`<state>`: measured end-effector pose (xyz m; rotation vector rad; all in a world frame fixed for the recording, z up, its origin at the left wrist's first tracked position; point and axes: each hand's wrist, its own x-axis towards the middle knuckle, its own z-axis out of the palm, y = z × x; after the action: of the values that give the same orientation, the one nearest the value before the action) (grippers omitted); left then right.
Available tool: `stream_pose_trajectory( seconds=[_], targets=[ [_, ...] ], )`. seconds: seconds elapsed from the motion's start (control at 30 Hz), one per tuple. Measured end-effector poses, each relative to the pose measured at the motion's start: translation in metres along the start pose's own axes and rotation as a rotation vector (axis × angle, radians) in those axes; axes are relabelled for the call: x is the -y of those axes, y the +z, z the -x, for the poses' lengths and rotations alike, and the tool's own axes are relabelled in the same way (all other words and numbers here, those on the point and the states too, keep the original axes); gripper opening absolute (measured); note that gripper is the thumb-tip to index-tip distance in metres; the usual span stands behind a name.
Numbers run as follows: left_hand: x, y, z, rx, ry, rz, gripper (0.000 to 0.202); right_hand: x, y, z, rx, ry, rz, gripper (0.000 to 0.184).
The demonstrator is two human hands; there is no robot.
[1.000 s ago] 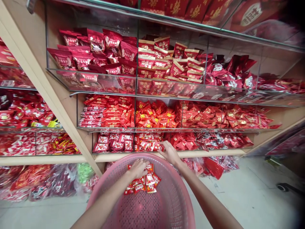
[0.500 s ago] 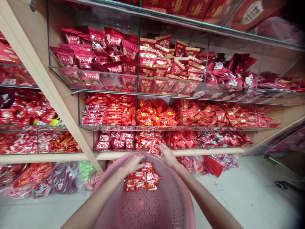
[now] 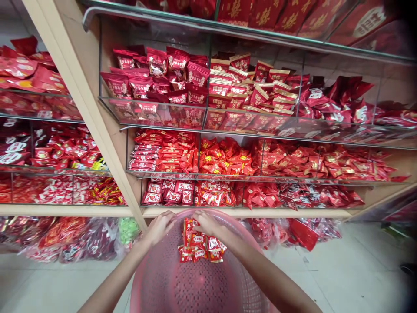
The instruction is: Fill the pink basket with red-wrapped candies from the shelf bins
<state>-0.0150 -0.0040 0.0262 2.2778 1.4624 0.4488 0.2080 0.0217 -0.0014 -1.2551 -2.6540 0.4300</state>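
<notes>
A pink perforated plastic basket stands in front of me. Several small red-and-white candy packets lie in a loose pile at its far inner side. My right hand reaches over this pile, fingertips closed around a red candy packet; the hand partly covers it. To the left, my left hand is at the basket's far left rim, fingers extended and nothing visible in them. Just beyond the rim, similar candy packets fill a bottom-shelf compartment.
Glass-fronted shelves rise ahead, their compartments holding red wrapped sweets. A wooden upright divides them on the left. Plastic bags of sweets sit on the floor beneath the bottom board. Pale tiles extend at right.
My right hand has come from the shelf edge to over the pile, bringing a packet inward. My left hand has shifted left, off the pile to the rim. The view has turned slightly left.
</notes>
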Motion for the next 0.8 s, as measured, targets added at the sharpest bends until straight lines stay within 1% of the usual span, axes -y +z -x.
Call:
stream_pose_trajectory(
  seconds=[0.07, 0.13, 0.2, 0.27, 0.33, 0.37, 0.47, 0.53, 0.57, 0.63, 0.73, 0.8],
  targets=[
    [0.0, 0.001, 0.002, 0.004, -0.006, -0.001, 0.028, 0.003, 0.006, -0.001, 0.0, 0.014, 0.012, 0.028],
    [-0.001, 0.001, 0.002, 0.009, -0.018, 0.001, 0.028, 0.003, 0.008, 0.002, -0.002, 0.039, 0.026, 0.028],
    [-0.002, 0.001, 0.002, 0.01, -0.02, 0.001, 0.029, 0.001, 0.003, 0.008, -0.024, 0.049, 0.032, 0.025],
    [-0.003, 0.003, 0.0, 0.008, -0.009, 0.0, 0.029, -0.005, -0.006, 0.013, -0.078, 0.057, 0.029, 0.021],
    [-0.004, 0.008, -0.002, 0.002, -0.001, 0.002, 0.03, -0.015, -0.019, 0.018, -0.172, 0.101, -0.005, 0.018],
    [-0.003, 0.011, -0.003, -0.002, -0.002, 0.004, 0.031, -0.021, -0.026, 0.019, -0.235, 0.146, -0.032, 0.018],
    [-0.002, 0.02, -0.005, -0.019, -0.028, -0.003, 0.03, -0.042, -0.041, 0.021, -0.46, 0.359, -0.109, 0.018],
    [-0.002, 0.025, -0.004, -0.022, -0.037, -0.022, 0.029, -0.055, -0.046, 0.02, -0.566, 0.506, -0.129, 0.016],
    [-0.002, 0.026, -0.004, -0.02, -0.035, -0.031, 0.028, -0.06, -0.047, 0.019, -0.589, 0.564, -0.135, 0.016],
    [-0.003, 0.027, -0.002, -0.014, -0.03, -0.039, 0.027, -0.068, -0.046, 0.015, -0.591, 0.632, -0.144, 0.016],
    [-0.006, 0.025, -0.001, -0.005, -0.033, -0.037, 0.028, -0.076, -0.039, 0.008, -0.58, 0.644, -0.187, 0.011],
    [-0.007, 0.024, 0.0, 0.0, -0.03, -0.038, 0.028, -0.079, -0.033, 0.004, -0.6, 0.631, -0.261, 0.007]
  ],
)
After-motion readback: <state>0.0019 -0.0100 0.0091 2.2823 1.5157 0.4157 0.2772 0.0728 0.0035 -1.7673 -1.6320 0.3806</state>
